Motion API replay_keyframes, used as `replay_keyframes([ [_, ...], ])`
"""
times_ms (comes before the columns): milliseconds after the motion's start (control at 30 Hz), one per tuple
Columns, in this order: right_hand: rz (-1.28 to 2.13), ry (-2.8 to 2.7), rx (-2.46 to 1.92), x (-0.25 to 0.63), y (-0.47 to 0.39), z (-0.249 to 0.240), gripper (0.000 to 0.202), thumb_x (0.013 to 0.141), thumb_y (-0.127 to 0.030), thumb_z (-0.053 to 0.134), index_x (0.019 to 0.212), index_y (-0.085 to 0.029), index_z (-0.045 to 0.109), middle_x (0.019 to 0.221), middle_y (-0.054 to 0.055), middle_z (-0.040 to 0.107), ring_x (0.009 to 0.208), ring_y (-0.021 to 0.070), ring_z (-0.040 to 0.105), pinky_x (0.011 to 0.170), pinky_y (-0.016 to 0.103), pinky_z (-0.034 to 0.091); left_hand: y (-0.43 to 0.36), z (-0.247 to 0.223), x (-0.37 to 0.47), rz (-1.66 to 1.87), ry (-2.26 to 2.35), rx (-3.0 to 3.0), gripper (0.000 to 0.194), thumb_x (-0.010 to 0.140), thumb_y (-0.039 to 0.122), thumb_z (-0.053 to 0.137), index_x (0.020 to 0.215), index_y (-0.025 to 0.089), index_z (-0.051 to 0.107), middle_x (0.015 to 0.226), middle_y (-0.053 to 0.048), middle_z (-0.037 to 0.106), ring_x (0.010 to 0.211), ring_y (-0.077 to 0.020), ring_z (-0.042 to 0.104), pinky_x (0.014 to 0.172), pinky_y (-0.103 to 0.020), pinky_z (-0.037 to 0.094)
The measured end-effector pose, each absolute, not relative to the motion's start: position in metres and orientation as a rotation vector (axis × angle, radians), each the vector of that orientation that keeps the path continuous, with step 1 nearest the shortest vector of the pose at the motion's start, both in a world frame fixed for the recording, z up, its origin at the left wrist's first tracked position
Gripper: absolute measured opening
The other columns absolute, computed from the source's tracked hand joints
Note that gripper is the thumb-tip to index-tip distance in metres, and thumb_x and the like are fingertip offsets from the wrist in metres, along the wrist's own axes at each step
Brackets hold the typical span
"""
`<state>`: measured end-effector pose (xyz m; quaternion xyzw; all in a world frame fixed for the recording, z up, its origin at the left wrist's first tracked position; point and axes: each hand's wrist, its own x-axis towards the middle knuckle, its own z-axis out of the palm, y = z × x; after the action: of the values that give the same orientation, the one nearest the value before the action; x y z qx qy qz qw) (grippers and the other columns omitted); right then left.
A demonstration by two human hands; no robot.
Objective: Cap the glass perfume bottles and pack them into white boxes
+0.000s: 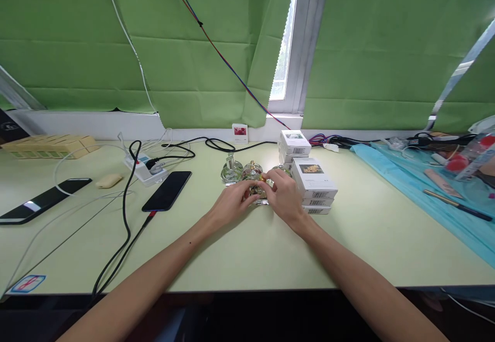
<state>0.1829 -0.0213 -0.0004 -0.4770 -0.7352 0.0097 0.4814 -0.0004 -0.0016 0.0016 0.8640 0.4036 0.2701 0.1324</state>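
Observation:
Several small glass bottles stand close together at the middle of the table. My left hand (234, 199) is closed, with its fingers and thumb against the side of the front glass bottle (262, 201). At the top of that bottle, my right hand (285, 195) pinches a small gold-coloured part (263, 177); my fingers hide much of it. Just behind stands a glass bottle with a gold top (252, 168). To its left is a clear glass bottle (231, 169), and another bottle shows partly behind my right hand.
White boxes (315, 179) are stacked right beside my right hand. Left of my hands lie a black phone (167, 191) on a cable, a power strip (149, 171) and another dark phone (46, 200). A blue sheet (421, 197) with a pen covers the right side.

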Motion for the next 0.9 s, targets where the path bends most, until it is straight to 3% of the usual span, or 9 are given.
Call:
replay_keyframes([
  [400, -0.033, -1.826, -1.216, 0.182, -0.023, 0.002, 0.009, 0.098, -0.027, 0.062, 0.093, -0.020, 0.064, 0.092, 0.004, 0.066, 0.055, 0.0124, 0.051, 0.059, 0.028, 0.041, -0.002, 0.002, 0.001, 0.775, 1.179, 2.479, 0.028, 0.097, 0.039, 0.057, 0.116, 0.021, 0.067, 0.079, 0.001, 0.066, 0.065, -0.0149, 0.056, 0.062, -0.028, 0.039],
  [500, 0.023, -1.819, -1.205, 0.183, -0.024, 0.004, 0.009, 0.097, -0.028, 0.062, 0.100, -0.021, 0.066, 0.095, 0.004, 0.068, 0.057, 0.0131, 0.054, 0.062, 0.028, 0.043, -0.001, 0.001, 0.000, 0.781, 1.177, 2.479, 0.027, 0.097, 0.040, 0.057, 0.113, 0.020, 0.067, 0.077, 0.001, 0.064, 0.063, -0.0150, 0.055, 0.061, -0.028, 0.038],
  [667, 0.112, -1.818, -1.096, 0.185, -0.025, 0.009, 0.027, 0.092, -0.021, 0.063, 0.119, -0.022, 0.067, 0.106, 0.005, 0.071, 0.066, 0.0146, 0.060, 0.067, 0.028, 0.048, -0.001, 0.001, -0.001, 0.787, 1.186, 2.471, 0.026, 0.096, 0.040, 0.057, 0.109, 0.020, 0.066, 0.076, 0.001, 0.063, 0.062, -0.0150, 0.054, 0.060, -0.028, 0.038],
  [900, 0.124, -1.886, -1.064, 0.188, -0.022, 0.008, 0.030, 0.093, -0.017, 0.058, 0.121, -0.021, 0.069, 0.096, 0.005, 0.073, 0.072, 0.0176, 0.063, 0.074, 0.031, 0.051, 0.000, -0.001, -0.001, 0.778, 1.178, 2.491, 0.026, 0.097, 0.039, 0.057, 0.112, 0.020, 0.066, 0.075, 0.000, 0.063, 0.063, -0.0154, 0.054, 0.060, -0.028, 0.037],
])
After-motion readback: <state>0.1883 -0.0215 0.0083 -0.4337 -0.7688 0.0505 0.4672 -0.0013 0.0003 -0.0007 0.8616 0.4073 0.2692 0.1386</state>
